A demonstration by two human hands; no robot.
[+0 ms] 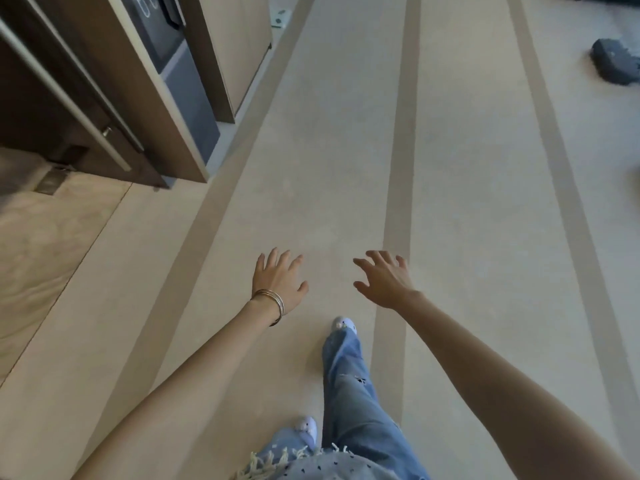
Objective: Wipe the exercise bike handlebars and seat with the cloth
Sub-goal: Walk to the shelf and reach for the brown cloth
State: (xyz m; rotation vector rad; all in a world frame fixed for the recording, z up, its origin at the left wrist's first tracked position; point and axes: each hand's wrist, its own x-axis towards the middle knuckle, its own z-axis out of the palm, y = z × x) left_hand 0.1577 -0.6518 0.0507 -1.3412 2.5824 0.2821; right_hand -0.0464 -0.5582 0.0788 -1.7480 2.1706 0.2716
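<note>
Hands: I am holding my left hand [278, 284] and right hand [382, 280] out ahead of me, side by side and apart, both over the floor [311, 168].
Grip: both are spread wide with fingers splayed, and I am carrying nothing in either.
Cloth: I am not seeing it anywhere in view.
Bike: no handlebars or seat are showing; a dark object [614, 65] is lying at the floor's far right edge, too cut off to name.
Progress: I am judging the wiping as not begun, since I am walking with bare hands; fetching the cloth and reaching the bike are both left.
Count: two hands, two feet in pale shoes [343, 323], a stack of bangles [273, 303] on my left wrist, one cabinet [194, 81] along the floor's left edge, two dark stripes [398, 202] running down the floor's middle.
</note>
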